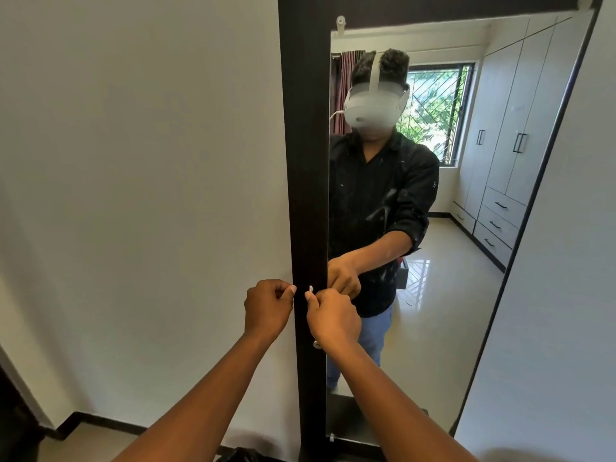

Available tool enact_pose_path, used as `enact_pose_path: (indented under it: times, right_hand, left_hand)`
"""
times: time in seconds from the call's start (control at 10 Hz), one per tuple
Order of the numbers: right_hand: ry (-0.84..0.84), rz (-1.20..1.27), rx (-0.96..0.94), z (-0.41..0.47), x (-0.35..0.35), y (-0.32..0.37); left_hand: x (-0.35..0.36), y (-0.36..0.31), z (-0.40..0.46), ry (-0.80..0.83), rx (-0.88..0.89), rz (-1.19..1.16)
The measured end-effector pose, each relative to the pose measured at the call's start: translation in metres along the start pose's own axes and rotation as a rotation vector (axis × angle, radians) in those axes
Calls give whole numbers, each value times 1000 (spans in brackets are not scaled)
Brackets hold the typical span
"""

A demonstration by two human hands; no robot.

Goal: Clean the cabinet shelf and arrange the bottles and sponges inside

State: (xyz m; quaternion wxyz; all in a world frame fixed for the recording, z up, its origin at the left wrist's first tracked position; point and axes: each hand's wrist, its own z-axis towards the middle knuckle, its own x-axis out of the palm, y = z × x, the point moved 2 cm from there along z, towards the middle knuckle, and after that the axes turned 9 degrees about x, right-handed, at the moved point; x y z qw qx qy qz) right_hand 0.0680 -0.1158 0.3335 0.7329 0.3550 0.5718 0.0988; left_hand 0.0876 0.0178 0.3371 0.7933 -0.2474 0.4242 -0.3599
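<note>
Handle (310, 289) pinched by right hand (333, 316); left hand (266, 306) curled at door (306, 195) edge beside it, hold unclear. Door judged stiff, heavy; mirror (433, 228) fragile.

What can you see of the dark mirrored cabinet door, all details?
The cabinet door is a tall dark brown, wood-look panel standing upright against a white wall. A mirror fixed by small clips covers its right part. It looks shut or nearly so. A small metal handle sits on the dark strip. The right hand curls its fingers round that handle; the left hand pinches at the door's left edge. No shelf, bottles or sponges show.
</note>
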Motion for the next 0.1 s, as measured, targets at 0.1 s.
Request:
enact_pose_path:
  times: [0.1]
  right_hand:
    - [-49,-61,-34,-5,-8,1]
  left_hand:
    - [-4,-2,-2,1,6,11]
